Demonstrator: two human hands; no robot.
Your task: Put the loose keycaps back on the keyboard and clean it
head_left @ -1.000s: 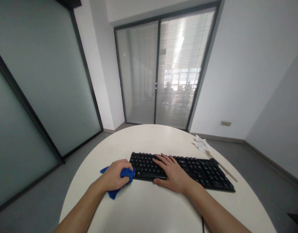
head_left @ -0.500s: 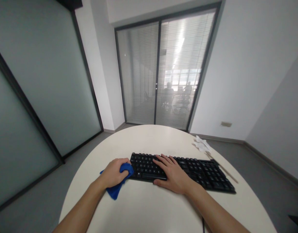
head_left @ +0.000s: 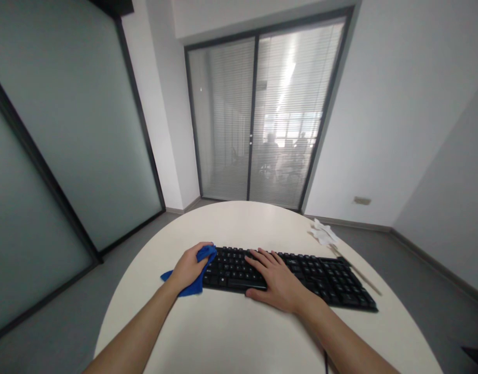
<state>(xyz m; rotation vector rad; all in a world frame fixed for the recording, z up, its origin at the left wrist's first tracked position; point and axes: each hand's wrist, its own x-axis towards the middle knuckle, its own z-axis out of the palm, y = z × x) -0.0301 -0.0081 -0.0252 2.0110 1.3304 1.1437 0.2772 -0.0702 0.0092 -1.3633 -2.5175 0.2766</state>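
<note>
A black keyboard (head_left: pixel 234 267) lies across the round white table. At its left end my left hand (head_left: pixel 187 267) is closed round a bunched blue cloth (head_left: pixel 194 286), whose top reaches the keyboard's upper left corner. Part of the cloth hangs out below the hand, and another bit sticks out to its left. My right hand (head_left: pixel 275 280) rests flat over the middle of the keyboard, fingers stretched and slightly apart, its thumb along the front edge. The keys under the palm are hidden.
Crumpled white tissue (head_left: pixel 323 232) lies near the table's right rim. A thin brown stick (head_left: pixel 365 279) and a dark brush-like piece lie behind the keyboard's right end. A black cable (head_left: pixel 326 361) runs under my right forearm. The table (head_left: pixel 242 218) has a curved edge.
My left hand has moved up, away from me, along the keyboard's left end with the blue cloth. My right hand stays in the same place.
</note>
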